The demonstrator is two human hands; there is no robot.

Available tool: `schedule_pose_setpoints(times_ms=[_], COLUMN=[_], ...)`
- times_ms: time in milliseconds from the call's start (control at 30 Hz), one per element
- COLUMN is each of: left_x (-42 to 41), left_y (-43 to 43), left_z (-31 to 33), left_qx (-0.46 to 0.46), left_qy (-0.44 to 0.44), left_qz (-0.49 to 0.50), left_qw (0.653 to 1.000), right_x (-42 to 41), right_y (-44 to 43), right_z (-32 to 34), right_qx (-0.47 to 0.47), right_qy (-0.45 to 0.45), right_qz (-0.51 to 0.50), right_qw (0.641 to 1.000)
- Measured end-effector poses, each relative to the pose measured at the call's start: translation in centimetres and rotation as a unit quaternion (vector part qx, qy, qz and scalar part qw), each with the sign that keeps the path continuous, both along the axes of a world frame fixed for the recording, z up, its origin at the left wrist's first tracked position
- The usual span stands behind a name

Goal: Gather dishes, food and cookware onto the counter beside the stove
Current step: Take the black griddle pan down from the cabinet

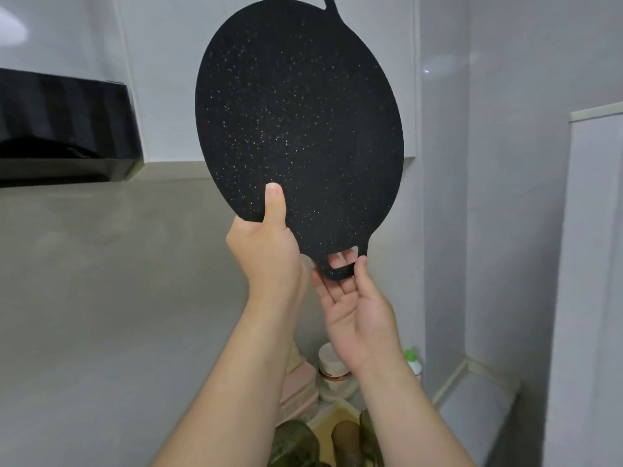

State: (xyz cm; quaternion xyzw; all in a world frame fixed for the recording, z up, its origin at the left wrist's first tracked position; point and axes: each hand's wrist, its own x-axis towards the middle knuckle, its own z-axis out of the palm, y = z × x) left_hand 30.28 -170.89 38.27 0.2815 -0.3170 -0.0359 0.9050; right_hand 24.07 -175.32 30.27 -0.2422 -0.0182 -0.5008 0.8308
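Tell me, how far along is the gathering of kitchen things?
Possibly done: a jar, a pink box and green glasses stand below. In hand: the left hand grips the black griddle pan by its rim, held high; the right hand reaches behind its lower handle. Remaining: setting the pan down.

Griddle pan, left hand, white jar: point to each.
griddle pan (300, 129), head view, middle of its speckled face
left hand (266, 256), head view, base of the thumb
white jar (328, 360), head view, its pale side
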Motion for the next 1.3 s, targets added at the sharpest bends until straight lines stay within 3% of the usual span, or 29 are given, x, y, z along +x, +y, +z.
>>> schedule_pose_setpoints(times_ms=[333,800,1133,1300], left_x=[-3.6,-10.9,-16.6,-17.9], left_y=[1.9,6.8,12.9,17.6], left_z=[-2.1,-3.0,-7.1,-7.9], left_qx=[0.051,0.132,0.255,0.304], left_qy=[0.038,-0.004,-0.034,-0.113], left_qz=[-0.037,-0.024,0.099,0.157], left_qw=[0.997,0.991,0.961,0.933], right_x=[-2.8,-9.6,-14.6,-14.9], right_y=[0.8,3.8,7.5,10.9], right_z=[-0.7,-2.5,-11.1,-14.9], right_qx=[0.034,0.081,0.170,0.204], right_qy=[-0.069,-0.072,-0.010,0.011], right_qz=[-0.012,0.061,0.155,0.188], right_qw=[0.997,0.992,0.973,0.961])
